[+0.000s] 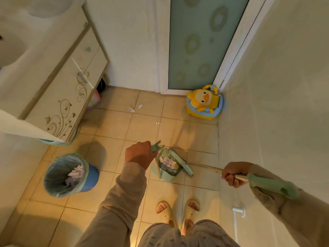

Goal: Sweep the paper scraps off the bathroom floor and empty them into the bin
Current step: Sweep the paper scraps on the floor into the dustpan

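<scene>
My left hand [139, 154] grips the green top of the dustpan handle [156, 147]. The green dustpan [166, 173] stands on the tiles in front of my feet, with several white paper scraps [167, 164] lying in it. My right hand [233, 173] is closed around the pale broom handle [210, 168], whose green broom head [183, 165] rests at the dustpan's right edge. A blue bin [90, 177] with a clear liner stands to the left and holds crumpled paper [75, 173]. Three loose scraps [132, 109] lie on the floor farther off, toward the door.
A vanity cabinet [60, 97] with an open door juts out at the left. A yellow duck potty [204, 102] sits in the far right corner beside the frosted glass door [199, 41]. The right wall [276, 104] runs close by. My feet in slippers [178, 211] stand below the dustpan.
</scene>
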